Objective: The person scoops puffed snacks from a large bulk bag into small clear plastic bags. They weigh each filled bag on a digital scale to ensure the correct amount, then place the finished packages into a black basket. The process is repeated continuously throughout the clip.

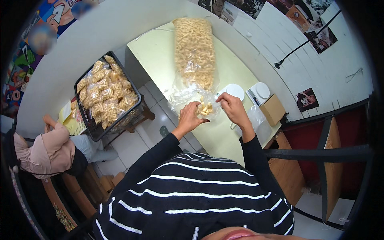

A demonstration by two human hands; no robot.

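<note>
My left hand [189, 117] curves around the left side of a small clear plastic bag [213, 111] over the table. Several pale curled puff snacks [206, 108] lie in the bag's bottom. At its right side, my right hand [232, 106] pinches the plastic between thumb and fingers. Just beyond both hands is the loose, crumpled mouth of a large clear sack [195, 45], which lies full of the same puffs along the table. Part of the small bag is hidden by my fingers.
Two white digital scales [235, 91] and a cardboard box [272, 109] stand right on the pale table [153, 57]. Flat clear bags [259, 124] lie near my right forearm. A black crate [132, 112] of filled bags rests on a stool at left, beside a seated person [51, 150].
</note>
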